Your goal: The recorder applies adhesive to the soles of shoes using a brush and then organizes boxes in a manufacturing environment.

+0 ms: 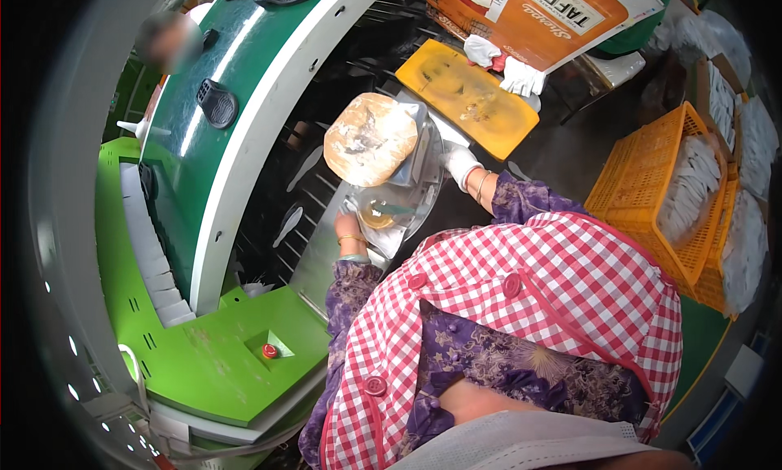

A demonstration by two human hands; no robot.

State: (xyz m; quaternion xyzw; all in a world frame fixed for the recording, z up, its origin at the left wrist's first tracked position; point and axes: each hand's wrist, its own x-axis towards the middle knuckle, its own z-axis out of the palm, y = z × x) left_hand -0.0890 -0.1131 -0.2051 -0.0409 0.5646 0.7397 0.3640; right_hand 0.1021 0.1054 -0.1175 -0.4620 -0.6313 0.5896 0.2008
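A clear tray (422, 211) lies in front of me between my two hands. In it sits a small round bowl (379, 214) of yellowish stuff, a greenish strip lying across its rim. My bare left hand (349, 226), with a bangle at the wrist, is closed at the tray's left edge, its fingertips partly hidden. In a white glove, my right hand (461, 164) grips the opposite edge. Just beyond, a round tan disc (371, 140) smeared with white rests against a grey block-like thing (411, 156).
A yellow tray (489, 116) with dark residue lies ahead, white gloves (521, 77) at its far edge. Beyond stands an orange carton (529, 22). Orange crates (623, 181) stand right. Left, a green conveyor (183, 144) carries shoe soles (217, 103); a red button (270, 351) sits on its green housing. Another person is far left.
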